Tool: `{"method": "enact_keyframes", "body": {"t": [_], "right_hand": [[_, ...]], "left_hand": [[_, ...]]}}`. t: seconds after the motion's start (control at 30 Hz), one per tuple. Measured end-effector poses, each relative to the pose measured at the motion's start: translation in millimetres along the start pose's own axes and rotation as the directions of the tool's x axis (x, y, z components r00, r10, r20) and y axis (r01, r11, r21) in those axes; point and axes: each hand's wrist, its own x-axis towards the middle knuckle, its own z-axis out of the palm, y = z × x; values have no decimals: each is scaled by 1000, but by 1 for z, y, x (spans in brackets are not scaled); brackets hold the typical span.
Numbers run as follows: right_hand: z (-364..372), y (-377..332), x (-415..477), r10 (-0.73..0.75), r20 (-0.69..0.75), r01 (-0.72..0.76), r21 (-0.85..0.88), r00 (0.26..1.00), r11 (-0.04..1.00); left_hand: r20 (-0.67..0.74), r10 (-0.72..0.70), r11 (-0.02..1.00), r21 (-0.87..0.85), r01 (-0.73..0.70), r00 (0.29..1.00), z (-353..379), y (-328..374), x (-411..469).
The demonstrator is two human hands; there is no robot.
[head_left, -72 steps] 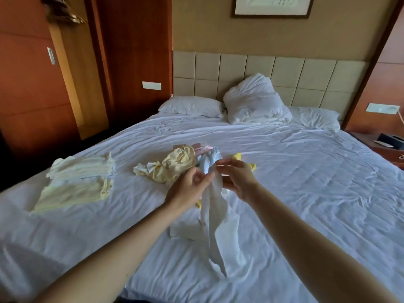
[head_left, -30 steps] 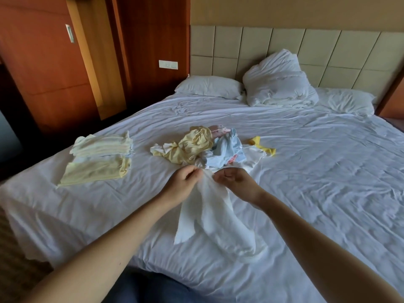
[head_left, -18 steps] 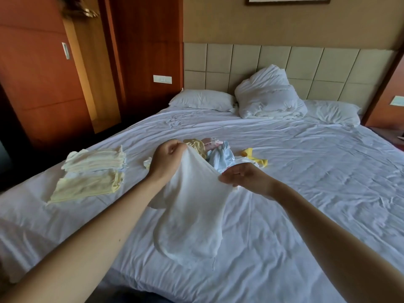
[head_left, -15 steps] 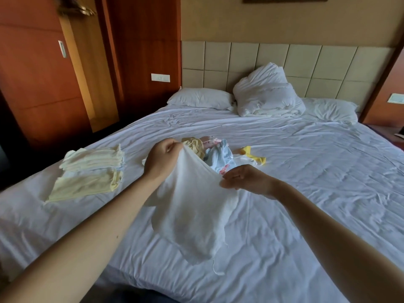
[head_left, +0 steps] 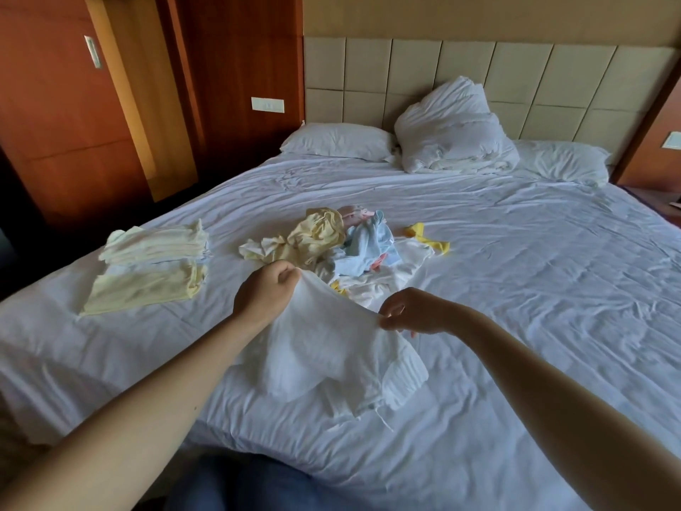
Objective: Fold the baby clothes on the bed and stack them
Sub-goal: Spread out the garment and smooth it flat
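A white baby garment [head_left: 331,355] is stretched between my hands over the near part of the bed [head_left: 534,289]. My left hand [head_left: 267,293] grips its upper left edge. My right hand [head_left: 416,311] pinches its upper right edge. Its lower part, with a ribbed cuff, lies crumpled on the sheet. Just beyond my hands sits a loose heap of unfolded baby clothes [head_left: 342,245] in pale yellow, light blue, pink and white. A stack of folded pale yellow clothes [head_left: 151,267] lies at the left side of the bed.
White pillows [head_left: 337,142] and a bunched white duvet [head_left: 455,130] lie against the padded headboard. Wooden wardrobe panels stand along the left side. A small yellow piece [head_left: 429,239] lies right of the heap. The bed's near edge runs just in front of my legs.
My hands have spread the white garment apart and lowered it toward the sheet. Its lower part now rests on the bed instead of hanging.
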Motion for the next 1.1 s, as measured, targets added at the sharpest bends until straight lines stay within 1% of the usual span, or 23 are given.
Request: {"method": "enact_keyframes", "body": {"t": [0.13, 0.27, 0.3, 0.43, 0.5, 0.6, 0.67, 0.77, 0.9, 0.93, 0.97, 1.0, 1.03, 1.1], "right_hand": [[8, 8, 1, 3, 4, -3, 20, 1000, 1000], [21, 14, -1, 1, -26, -2, -26, 1000, 1000], [25, 16, 0, 10, -47, -11, -19, 999, 1000], [40, 23, 1, 71, -99, -61, 97, 993, 993], [45, 25, 1, 92, -124, -80, 95, 988, 992], [49, 28, 0, 152, -188, -148, 38, 970, 988], [50, 27, -2, 175, -234, -198, -80, 956, 977], [49, 25, -3, 153, -254, -210, -216, 955, 953], [50, 23, -6, 168, -245, -228, -243, 955, 943], [49, 23, -6, 188, -240, -242, -220, 952, 945], [49, 23, -7, 215, -227, -254, -160, 950, 954], [48, 22, -8, 246, -209, -261, -52, 947, 964], [48, 21, -9, 275, -188, -261, 96, 943, 961], [44, 19, -15, 311, -155, -228, 402, 938, 887]], "left_hand": [[17, -7, 1000, 9, 7, 1000, 3, -6, -1], [31, -11, 1000, 1, 11, 999, 5, -10, -1], [38, -9, 1000, -5, 9, 999, 5, -11, -1], [70, -9, 1000, -19, 10, 998, 8, -16, -3], [77, -10, 1000, -24, 12, 997, 9, -18, -4], [86, -10, 1000, -28, 13, 996, 9, -22, -6], [93, -10, 999, -33, 13, 996, 9, -24, -6], [105, -3, 999, -46, 8, 994, 9, -26, -7], [118, 5, 998, -59, 2, 993, 8, -26, -7], [123, 11, 999, -43, -6, 992, 6, -26, -7], [133, 15, 1000, -2, -15, 991, 3, -26, -7], [143, 29, 997, 67, -39, 989, 0, -25, -6], [156, 41, 985, 157, -66, 987, -3, -26, -4], [195, 29, 943, 319, -91, 980, -10, -22, 1]]}}
